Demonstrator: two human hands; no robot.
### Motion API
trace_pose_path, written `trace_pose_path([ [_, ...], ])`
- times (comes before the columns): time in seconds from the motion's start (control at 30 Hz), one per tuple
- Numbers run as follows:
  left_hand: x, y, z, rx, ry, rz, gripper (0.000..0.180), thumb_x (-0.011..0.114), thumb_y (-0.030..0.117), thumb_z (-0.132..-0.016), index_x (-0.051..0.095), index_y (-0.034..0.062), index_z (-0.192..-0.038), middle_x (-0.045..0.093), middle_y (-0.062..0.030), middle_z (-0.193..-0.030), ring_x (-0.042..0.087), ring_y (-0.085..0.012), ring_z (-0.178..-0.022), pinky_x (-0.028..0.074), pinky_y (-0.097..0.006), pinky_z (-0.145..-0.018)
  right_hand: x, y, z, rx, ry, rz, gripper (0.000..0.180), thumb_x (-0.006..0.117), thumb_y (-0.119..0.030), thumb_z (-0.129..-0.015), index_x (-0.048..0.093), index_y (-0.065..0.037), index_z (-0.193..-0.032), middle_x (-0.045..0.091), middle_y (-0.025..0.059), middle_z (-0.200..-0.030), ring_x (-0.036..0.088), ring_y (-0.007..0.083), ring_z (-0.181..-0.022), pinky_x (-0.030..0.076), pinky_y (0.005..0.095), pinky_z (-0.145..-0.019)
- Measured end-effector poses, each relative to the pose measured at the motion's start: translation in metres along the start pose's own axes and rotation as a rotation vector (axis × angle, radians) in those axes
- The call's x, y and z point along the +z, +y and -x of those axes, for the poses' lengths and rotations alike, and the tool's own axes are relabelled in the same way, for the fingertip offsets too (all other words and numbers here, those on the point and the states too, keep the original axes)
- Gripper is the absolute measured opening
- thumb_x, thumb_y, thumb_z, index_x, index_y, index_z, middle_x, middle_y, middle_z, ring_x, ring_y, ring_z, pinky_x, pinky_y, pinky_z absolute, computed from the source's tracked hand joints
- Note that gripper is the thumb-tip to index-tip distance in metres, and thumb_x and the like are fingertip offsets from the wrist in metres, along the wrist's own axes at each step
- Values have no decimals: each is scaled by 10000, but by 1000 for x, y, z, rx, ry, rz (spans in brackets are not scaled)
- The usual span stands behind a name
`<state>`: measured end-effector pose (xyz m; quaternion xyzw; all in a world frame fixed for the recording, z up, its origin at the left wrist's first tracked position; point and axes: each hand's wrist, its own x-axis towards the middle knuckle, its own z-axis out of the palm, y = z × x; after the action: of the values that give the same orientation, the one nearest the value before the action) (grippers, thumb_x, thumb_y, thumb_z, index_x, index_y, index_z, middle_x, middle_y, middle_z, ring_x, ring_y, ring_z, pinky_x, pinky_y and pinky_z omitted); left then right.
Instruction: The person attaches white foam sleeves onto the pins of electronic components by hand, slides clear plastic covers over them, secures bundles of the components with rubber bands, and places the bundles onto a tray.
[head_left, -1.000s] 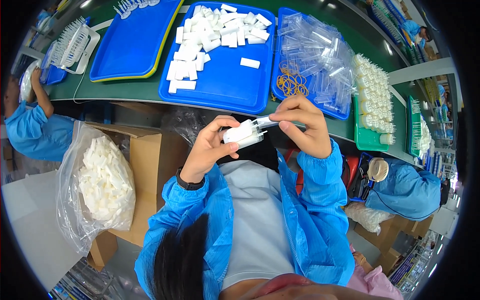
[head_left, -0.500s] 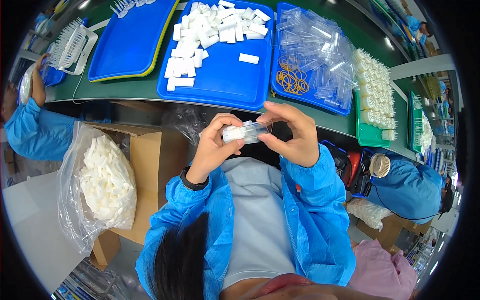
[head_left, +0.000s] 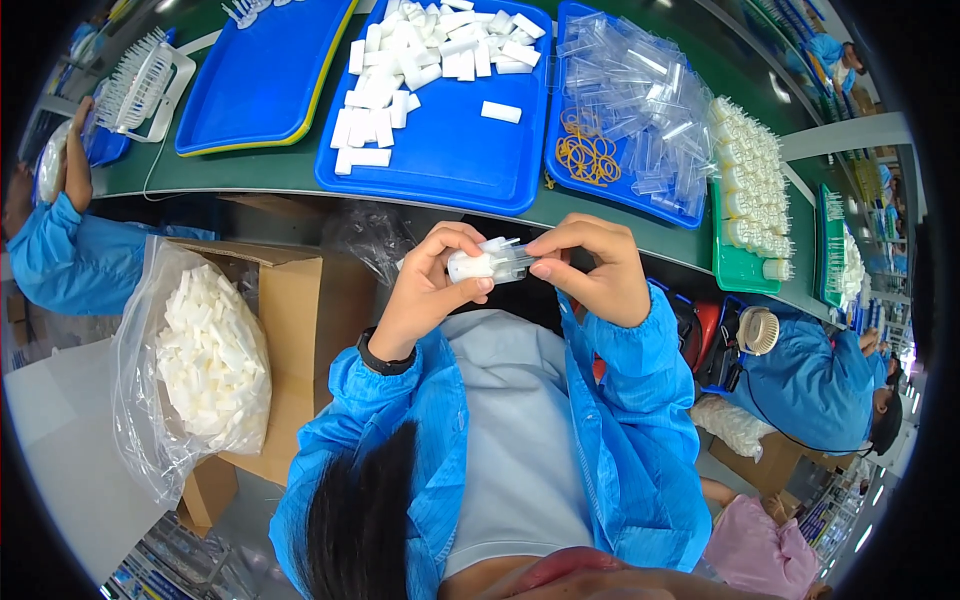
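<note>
My left hand [head_left: 425, 290] grips a small white cylindrical part [head_left: 470, 266] between thumb and fingers, in front of my chest. Clear plastic [head_left: 513, 262] extends from its right side, with thin white prongs showing at the upper edge. At that clear end my right hand [head_left: 607, 268] closes thumb and forefinger in a pinch. Exactly how the clear plastic sits on the white part is too small to make out. Beyond my hands, loose white blocks [head_left: 405, 65] lie in a blue tray [head_left: 460, 170].
To the right, another blue tray [head_left: 690, 216] carries clear plastic pieces [head_left: 640, 95] and yellow rubber bands [head_left: 587, 160]. White pronged assemblies [head_left: 750, 180] stand around a green tray [head_left: 735, 270]. On my left, a bag of white pieces [head_left: 212, 365] rests against a cardboard box [head_left: 300, 350]. Co-workers sit both sides.
My right fingers have come together on the clear plastic, which sat between spread thumb and forefinger before. The clear end sticks out less, and white prongs show above. My left hand keeps its grip.
</note>
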<state>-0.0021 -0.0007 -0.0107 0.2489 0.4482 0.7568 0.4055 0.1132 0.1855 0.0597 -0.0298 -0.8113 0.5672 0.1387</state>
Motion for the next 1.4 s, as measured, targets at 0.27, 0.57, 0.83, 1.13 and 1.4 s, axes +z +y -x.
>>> trace_pose_path([
  [0.27, -1, -1, 1, 26, -3, -45, 265, 668, -58, -789, 533, 36, -996, 460, -104, -1138, 601, -155, -916, 586, -265, -678, -6, -5, 2, 293, -56, -195, 264, 741, -2, -766, 693, -22, -1025, 668, 86, -877, 631, 109, -777, 509, 222, -652],
  [0.57, 0, -1, 1, 52, 24, -49, 295, 702, -73, -766, 598, 16, -1028, 464, -103, -1164, 595, -176, -952, 584, -247, -680, 3, 3, 2, 236, 44, -292, 298, 733, 18, -776, 650, 20, -1063, 675, 120, -981, 655, 147, -865, 524, 230, -695],
  [0.83, 2, -3, 2, 68, 43, -127, 165, 651, 31, -858, 595, 39, -1013, 453, -88, -1158, 593, -130, -879, 571, -221, -602, 11, 27, 13, 209, 110, -482, 257, 703, 44, -797, 630, 42, -1043, 661, 150, -1035, 659, 212, -964, 541, 292, -815],
  [1.13, 15, 6, 3, 128, 148, -422, 124, 639, 86, -881, 608, 39, -992, 480, -89, -1112, 585, -112, -838, 541, -209, -596, 18, 36, 19, 190, 175, -511, 255, 687, 64, -798, 629, 33, -1045, 659, 169, -1042, 663, 234, -967, 542, 315, -843],
  [1.4, 8, 5, 3, 109, 147, -456, 149, 669, 52, -851, 624, 23, -990, 505, -88, -1078, 593, -142, -894, 533, -231, -684, 11, 23, 9, -15, 97, -55, 245, 718, 14, -765, 663, 0, -1004, 681, 134, -943, 661, 232, -870, 526, 324, -761],
])
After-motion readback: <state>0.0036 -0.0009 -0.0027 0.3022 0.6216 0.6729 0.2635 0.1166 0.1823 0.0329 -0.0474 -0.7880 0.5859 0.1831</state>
